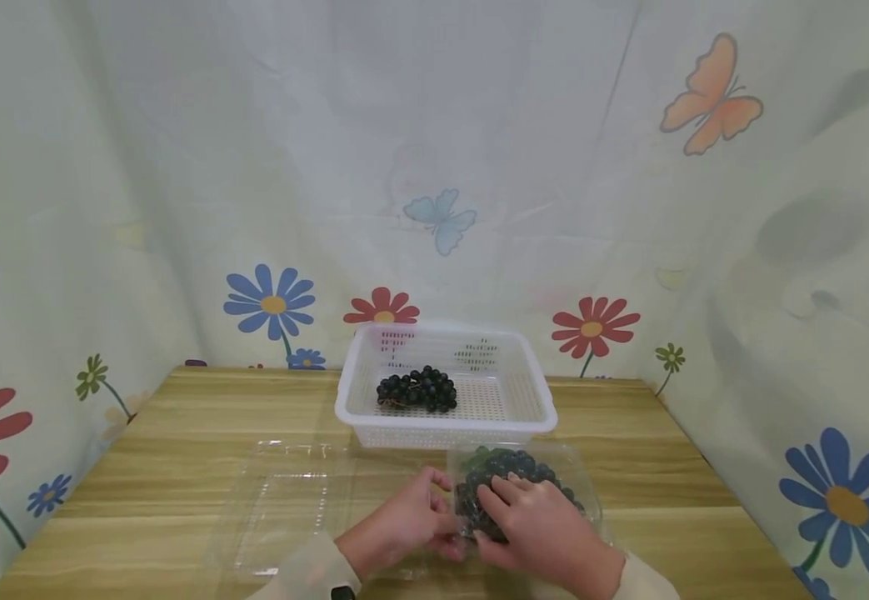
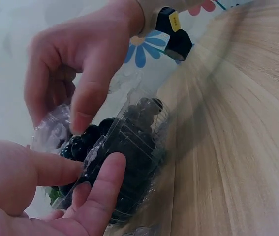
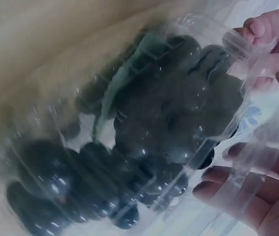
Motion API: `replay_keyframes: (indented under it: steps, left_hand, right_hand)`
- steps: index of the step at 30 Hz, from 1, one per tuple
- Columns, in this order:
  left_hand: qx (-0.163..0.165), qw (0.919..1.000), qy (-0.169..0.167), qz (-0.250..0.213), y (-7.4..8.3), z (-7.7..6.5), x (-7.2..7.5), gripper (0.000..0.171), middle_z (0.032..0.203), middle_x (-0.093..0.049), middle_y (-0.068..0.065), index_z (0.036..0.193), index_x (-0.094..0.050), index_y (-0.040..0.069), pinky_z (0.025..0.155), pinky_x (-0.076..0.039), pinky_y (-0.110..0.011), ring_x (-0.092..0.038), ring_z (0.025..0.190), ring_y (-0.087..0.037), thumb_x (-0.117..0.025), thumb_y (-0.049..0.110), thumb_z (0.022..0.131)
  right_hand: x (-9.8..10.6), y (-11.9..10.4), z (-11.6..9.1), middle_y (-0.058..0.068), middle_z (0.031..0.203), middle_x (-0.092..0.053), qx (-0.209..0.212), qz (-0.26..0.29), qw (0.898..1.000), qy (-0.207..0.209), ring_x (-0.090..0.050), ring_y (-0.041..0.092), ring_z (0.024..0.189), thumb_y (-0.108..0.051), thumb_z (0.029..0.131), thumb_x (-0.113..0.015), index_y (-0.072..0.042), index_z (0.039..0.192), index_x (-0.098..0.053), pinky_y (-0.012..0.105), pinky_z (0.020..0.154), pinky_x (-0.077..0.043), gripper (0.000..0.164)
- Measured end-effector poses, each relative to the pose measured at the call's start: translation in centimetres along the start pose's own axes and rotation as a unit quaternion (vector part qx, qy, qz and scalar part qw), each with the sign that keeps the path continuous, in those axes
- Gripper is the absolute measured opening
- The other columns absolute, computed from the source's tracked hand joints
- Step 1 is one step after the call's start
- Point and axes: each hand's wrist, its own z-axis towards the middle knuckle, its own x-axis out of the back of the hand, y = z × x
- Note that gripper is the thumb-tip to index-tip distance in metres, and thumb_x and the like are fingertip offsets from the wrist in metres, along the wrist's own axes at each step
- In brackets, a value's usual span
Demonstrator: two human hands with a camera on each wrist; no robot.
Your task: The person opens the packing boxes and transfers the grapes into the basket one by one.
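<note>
Dark grapes (image 1: 520,467) fill a clear plastic box (image 1: 591,492) on the table, with a bit of green among them. At the box's left side, my left hand (image 1: 419,517) pinches its rim; the left wrist view has the thumb on one side of the wall and a finger (image 2: 110,179) on the other. Over the grapes lies my right hand (image 1: 546,529), fingers extended and touching the top of the fruit. Clear, crinkled plastic (image 2: 53,130) shows by its fingers. In the right wrist view the grapes (image 3: 173,103) appear through the box wall.
Behind the box stands a white slotted basket (image 1: 445,423) holding a bunch of dark grapes (image 1: 419,390). To the left, a clear plastic tray (image 1: 280,508) lies on the wooden table (image 1: 142,475). A flower-printed curtain (image 1: 329,167) encloses the back and sides.
</note>
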Motion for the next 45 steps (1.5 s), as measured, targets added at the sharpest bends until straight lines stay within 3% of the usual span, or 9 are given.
replay_keyframes:
  steps: [3,7,16,26,32,38,45]
  left_hand:
    - [-0.002,0.9999,0.001,-0.010,-0.1,0.0,0.0,0.048,0.087,-0.056,-0.012,0.126,-0.035,-0.003,0.066,-0.065,-0.038,-0.066,0.061,-0.020,-0.063,-0.014,0.090]
    - [0.005,0.9998,-0.001,-0.019,0.0,-0.1,0.0,0.048,0.087,-0.055,-0.011,0.127,-0.035,-0.002,0.066,-0.065,-0.038,-0.064,0.064,-0.020,-0.062,-0.015,0.090]
    - [0.005,0.9997,0.005,-0.021,0.1,-0.2,0.1,0.050,0.090,-0.055,-0.013,0.128,-0.036,-0.003,0.068,-0.065,-0.040,-0.064,0.067,-0.022,-0.062,-0.017,0.088]
    - [0.018,0.9995,-0.007,-0.024,0.3,0.0,0.2,0.047,0.089,-0.052,-0.013,0.126,-0.035,-0.003,0.069,-0.066,-0.041,-0.063,0.066,-0.022,-0.060,-0.019,0.089]
    - [0.030,0.9994,-0.015,-0.009,0.7,-0.1,0.4,0.046,0.088,-0.053,-0.013,0.127,-0.035,-0.002,0.069,-0.065,-0.040,-0.067,0.066,-0.022,-0.060,-0.016,0.091]
    - [0.031,0.9994,-0.016,-0.005,1.1,-0.2,0.3,0.045,0.088,-0.052,-0.014,0.126,-0.035,-0.001,0.069,-0.065,-0.041,-0.068,0.064,-0.023,-0.060,-0.016,0.091]
    - [0.020,0.9997,-0.014,-0.004,1.0,-0.2,0.0,0.047,0.087,-0.051,-0.012,0.127,-0.033,-0.002,0.070,-0.065,-0.042,-0.066,0.065,-0.023,-0.061,-0.017,0.091]
  right_hand:
    - [0.3,0.2,-0.8,0.000,0.105,-0.076,-0.033,0.030,0.999,-0.025,-0.076,0.019,0.094,-0.053,0.085,-0.078,-0.017,0.112,-0.076,0.035,0.068,-0.064,0.045]
    - [0.4,0.6,-2.0,0.003,0.121,-0.075,-0.069,0.067,0.995,-0.041,-0.074,0.021,0.110,-0.050,0.084,-0.081,-0.020,0.116,-0.076,0.040,0.079,-0.065,0.045]
    - [1.4,1.9,-3.4,0.010,0.133,-0.068,-0.106,0.179,0.976,-0.067,-0.071,0.029,0.114,-0.030,0.081,-0.087,-0.016,0.120,-0.074,0.037,0.082,-0.064,0.044]
    - [2.4,3.8,-5.2,0.009,0.139,-0.063,-0.165,0.165,0.962,-0.139,-0.064,0.032,0.125,-0.030,0.082,-0.085,-0.016,0.132,-0.067,0.044,0.088,-0.062,0.056]
    - [3.0,5.0,-5.9,0.016,0.141,-0.061,-0.185,0.146,0.956,-0.171,-0.061,0.039,0.128,-0.021,0.077,-0.086,-0.015,0.127,-0.069,0.048,0.088,-0.061,0.053]
    - [3.5,5.6,-6.1,0.022,0.144,-0.057,-0.207,0.167,0.943,-0.201,-0.056,0.047,0.132,-0.019,0.073,-0.087,-0.011,0.129,-0.067,0.054,0.089,-0.060,0.059]
    - [3.7,5.7,-5.8,0.026,0.142,-0.059,-0.178,0.157,0.949,-0.210,-0.061,0.046,0.127,-0.015,0.075,-0.082,-0.009,0.130,-0.068,0.054,0.087,-0.060,0.057]
